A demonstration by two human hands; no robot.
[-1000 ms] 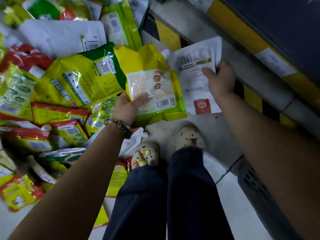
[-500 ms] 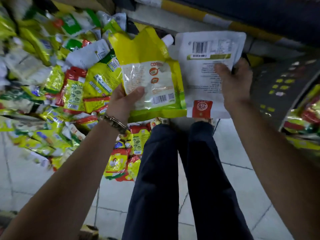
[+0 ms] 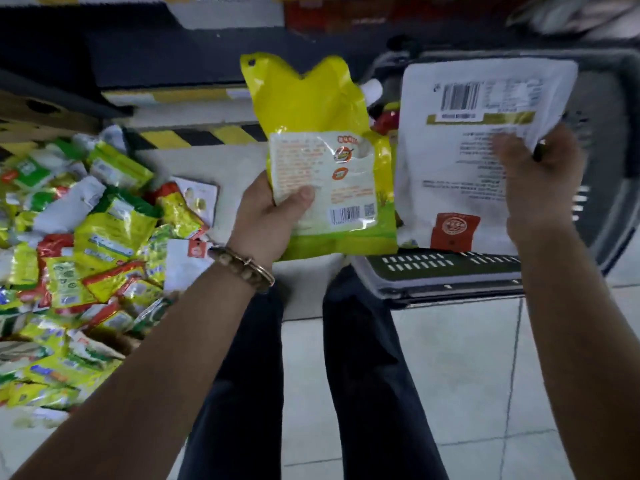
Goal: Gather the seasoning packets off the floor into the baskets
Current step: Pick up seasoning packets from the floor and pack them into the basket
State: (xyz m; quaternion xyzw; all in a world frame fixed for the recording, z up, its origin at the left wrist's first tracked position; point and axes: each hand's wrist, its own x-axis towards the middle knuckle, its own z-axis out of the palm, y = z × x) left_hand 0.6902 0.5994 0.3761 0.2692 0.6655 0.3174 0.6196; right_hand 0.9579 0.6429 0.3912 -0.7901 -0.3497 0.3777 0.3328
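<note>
My left hand (image 3: 268, 218) grips a yellow seasoning packet (image 3: 311, 109) by its lower left edge, thumb on its white label. My right hand (image 3: 540, 181) holds a white packet (image 3: 460, 161) with a barcode and a red seal, raised over a grey plastic basket (image 3: 443, 268). The basket stands on the floor to the right of my legs. A few packets show inside it behind the two I hold. Several yellow, green and red packets (image 3: 104, 244) lie heaped on the floor at the left.
A kerb with yellow and black stripes (image 3: 194, 136) runs along the back under a dark shelf base. A cardboard flap (image 3: 45, 112) sits at the far left. My dark trouser legs (image 3: 249, 375) stand on pale floor tiles.
The view has swung right from the heap to the basket. Both hands carried their packets along, and the white packet now hangs over the basket.
</note>
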